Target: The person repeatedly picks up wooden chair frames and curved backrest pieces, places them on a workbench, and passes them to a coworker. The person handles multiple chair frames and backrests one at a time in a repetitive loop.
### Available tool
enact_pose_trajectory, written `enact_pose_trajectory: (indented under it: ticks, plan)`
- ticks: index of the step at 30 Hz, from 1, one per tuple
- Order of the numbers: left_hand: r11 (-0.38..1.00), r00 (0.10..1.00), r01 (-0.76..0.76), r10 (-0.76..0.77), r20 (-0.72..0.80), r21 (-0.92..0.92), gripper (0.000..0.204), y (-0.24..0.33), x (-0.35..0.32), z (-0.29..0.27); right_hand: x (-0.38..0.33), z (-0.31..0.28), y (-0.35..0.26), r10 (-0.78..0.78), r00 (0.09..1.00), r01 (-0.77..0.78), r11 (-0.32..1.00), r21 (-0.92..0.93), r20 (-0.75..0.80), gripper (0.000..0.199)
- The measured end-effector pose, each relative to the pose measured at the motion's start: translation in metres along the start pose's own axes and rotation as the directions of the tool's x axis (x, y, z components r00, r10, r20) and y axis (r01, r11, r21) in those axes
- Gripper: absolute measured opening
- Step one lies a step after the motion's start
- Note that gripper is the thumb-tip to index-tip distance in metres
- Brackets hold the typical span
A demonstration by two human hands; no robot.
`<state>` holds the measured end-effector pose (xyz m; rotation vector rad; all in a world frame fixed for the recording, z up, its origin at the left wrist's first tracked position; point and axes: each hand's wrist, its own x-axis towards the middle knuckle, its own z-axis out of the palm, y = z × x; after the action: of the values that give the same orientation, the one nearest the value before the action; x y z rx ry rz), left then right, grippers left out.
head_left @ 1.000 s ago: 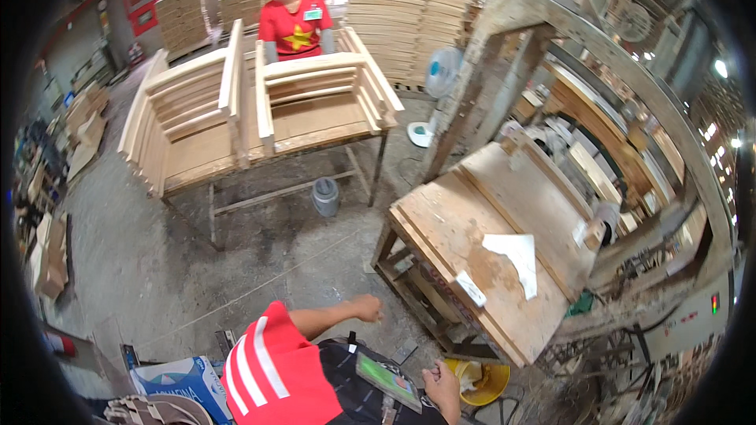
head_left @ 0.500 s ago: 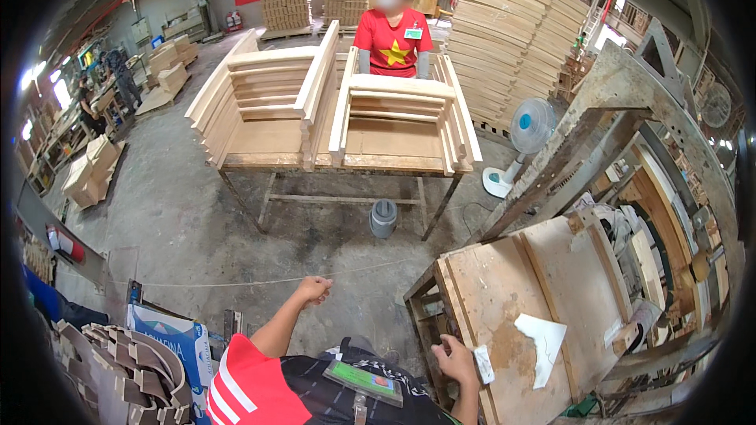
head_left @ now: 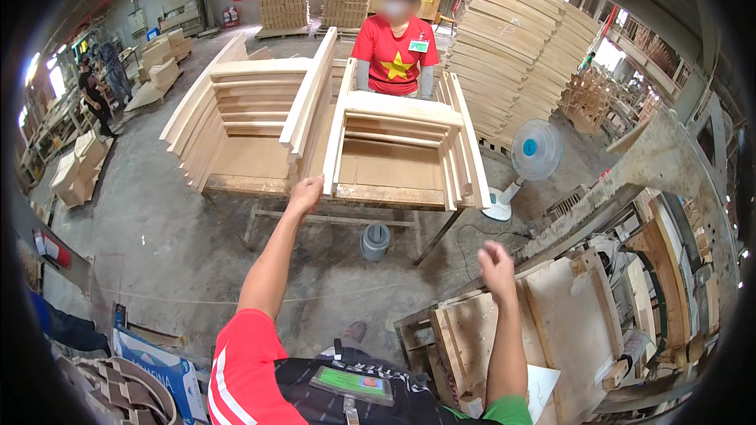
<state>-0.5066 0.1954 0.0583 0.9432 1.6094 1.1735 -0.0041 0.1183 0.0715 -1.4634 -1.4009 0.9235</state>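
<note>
Wooden frames on the bench are reached for by the open, empty left hand, and could be knocked off by a hard push.

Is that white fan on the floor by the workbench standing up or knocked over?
Standing up. The white fan rests on its base on the concrete floor, its round head raised on the stem beside the workbench.

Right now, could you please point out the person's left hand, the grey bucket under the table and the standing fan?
left hand (head_left: 304, 194), head view, back of the hand.
grey bucket (head_left: 376, 242), head view, its side wall.
standing fan (head_left: 535, 149), head view, round grille.
</note>
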Motion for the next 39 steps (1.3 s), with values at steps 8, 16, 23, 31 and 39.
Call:
enact_pose_trajectory:
  ticks: [8, 16, 23, 31, 39]
  plan:
    - [0.991, 0.993, -0.089, 0.081, 0.081, 0.100, 0.041, 0.034, 0.076, 0.047, 0.161, 0.021, -0.010, -0.152, 0.943, -0.066, 0.790, -0.610, -0.297, 0.056]
    - [0.960, 0.988, -0.095, 0.057, 0.146, 0.265, 0.034, 0.017, 0.089, 0.038, 0.164, 0.028, 0.008, -0.128, 0.965, -0.059, 0.748, -0.662, -0.231, 0.036]
    - [0.972, 0.994, 0.018, -0.043, 0.103, 0.236, 0.046, -0.017, 0.001, -0.005, 0.062, 0.009, 0.026, 0.197, 0.978, -0.208, 0.928, -0.310, -0.068, 0.038]
    - [0.989, 0.979, 0.123, -0.107, 0.176, -0.087, 0.025, -0.013, -0.008, -0.001, 0.156, 0.034, 0.007, 0.478, 0.878, -0.478, 0.877, -0.042, -0.010, 0.038]
    - [0.999, 0.995, -0.001, -0.002, 0.101, 0.034, 0.021, -0.043, -0.055, -0.021, 0.067, 0.051, 0.034, 0.222, 0.939, -0.324, 0.824, -0.465, -0.261, 0.043]
